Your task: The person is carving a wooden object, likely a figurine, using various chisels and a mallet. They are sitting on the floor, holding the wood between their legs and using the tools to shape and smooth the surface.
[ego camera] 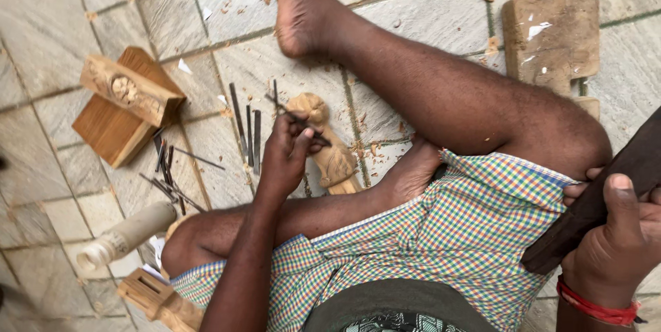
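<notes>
Nearest the camera, the right hand (pixel 616 236), with a red band (pixel 595 308) at its wrist, has its grip closed round a dark wooden mallet (pixel 599 201), thumb laid flat along it, the mallet resting against the raised knee above the checked cloth (pixel 447 236) worn at the waist. Further out, the left hand (pixel 288 153) reaches between the legs, its grip pinched narrow on a thin metal chisel (pixel 297 120) whose tip slants up to the left. The chisel lies across a pale carved wooden figure (pixel 329 145) that rests on the tiled floor (pixel 62 22), wedged by the heel of the tucked foot; what the figure shows is hard to tell from this angle. Just left of it, several more slim chisels (pixel 248 129) lie side by side, with a looser scatter of them (pixel 169 174) beyond. Past those sits a carved floral block (pixel 127 90) on a plain wooden board (pixel 110 129), and a white plastic bottle (pixel 124 236) lies on its side near the knee. Farthest off, top right, lies a worn wooden slab (pixel 551 33).
</notes>
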